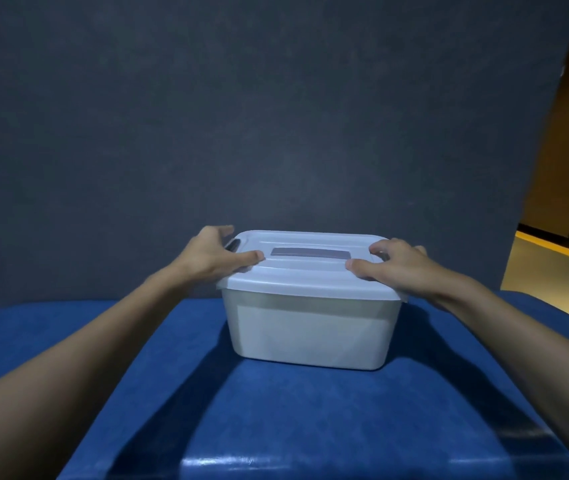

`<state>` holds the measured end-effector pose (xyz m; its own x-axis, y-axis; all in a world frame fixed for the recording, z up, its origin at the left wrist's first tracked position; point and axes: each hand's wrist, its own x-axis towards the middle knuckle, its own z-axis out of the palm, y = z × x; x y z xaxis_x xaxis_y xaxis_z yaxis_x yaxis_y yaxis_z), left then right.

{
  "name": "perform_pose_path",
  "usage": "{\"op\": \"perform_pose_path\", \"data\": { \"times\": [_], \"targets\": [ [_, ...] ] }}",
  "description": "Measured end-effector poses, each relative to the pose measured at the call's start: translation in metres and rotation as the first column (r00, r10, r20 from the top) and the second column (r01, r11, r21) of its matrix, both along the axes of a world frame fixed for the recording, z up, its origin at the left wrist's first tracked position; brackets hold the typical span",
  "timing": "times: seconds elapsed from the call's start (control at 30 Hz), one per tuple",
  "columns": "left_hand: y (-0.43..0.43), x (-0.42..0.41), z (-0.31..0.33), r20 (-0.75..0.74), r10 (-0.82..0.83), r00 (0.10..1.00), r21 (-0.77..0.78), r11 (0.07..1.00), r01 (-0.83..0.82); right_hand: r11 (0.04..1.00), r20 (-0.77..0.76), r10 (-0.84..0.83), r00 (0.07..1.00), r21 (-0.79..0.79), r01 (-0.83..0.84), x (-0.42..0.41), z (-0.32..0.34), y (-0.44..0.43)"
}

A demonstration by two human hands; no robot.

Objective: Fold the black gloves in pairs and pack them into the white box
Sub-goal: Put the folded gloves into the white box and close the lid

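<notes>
The white box (pixel 312 332) stands on a blue padded surface with its white lid (pixel 311 275) on top; a grey recessed handle (pixel 311 253) lies in the lid's middle. My left hand (pixel 215 254) is at the lid's left end, thumb pressed on the top and fingers spread loosely above a dark latch (pixel 233 244). My right hand (pixel 397 265) covers the lid's right end, thumb and curled fingertips on the top. No black gloves show; the box's inside is hidden.
The blue padded surface (pixel 293 427) runs from the box toward me and to both sides. A dark grey wall (pixel 276 116) rises right behind the box. At the far right a dim room with a yellow-lit floor (pixel 553 265) shows.
</notes>
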<state>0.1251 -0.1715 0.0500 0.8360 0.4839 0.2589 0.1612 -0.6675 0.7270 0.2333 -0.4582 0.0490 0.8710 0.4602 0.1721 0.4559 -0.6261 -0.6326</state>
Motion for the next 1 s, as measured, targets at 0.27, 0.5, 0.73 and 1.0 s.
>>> {"op": "perform_pose_path", "data": {
  "times": [0.27,0.5,0.73,1.0],
  "targets": [
    [0.002,-0.014,0.003,-0.147,-0.069,0.987,0.101,0.991,0.084,0.99,-0.038,0.118,0.992,0.076,-0.115,0.004,-0.002,0.015],
    [0.036,-0.034,0.003,-0.147,0.023,0.989,0.074,0.997,-0.012,0.974,-0.084,0.207,0.975,0.111,-0.197,0.015,-0.006,0.064],
    [0.057,-0.028,-0.005,-0.028,-0.035,0.999,-0.075,0.997,0.033,0.948,-0.101,0.27,0.957,0.201,-0.246,0.041,-0.015,0.088],
    [0.074,-0.022,0.0,-0.176,-0.024,0.984,0.124,0.991,0.047,0.965,0.012,0.246,0.969,-0.097,-0.243,0.032,0.006,0.084]
  ]
}}
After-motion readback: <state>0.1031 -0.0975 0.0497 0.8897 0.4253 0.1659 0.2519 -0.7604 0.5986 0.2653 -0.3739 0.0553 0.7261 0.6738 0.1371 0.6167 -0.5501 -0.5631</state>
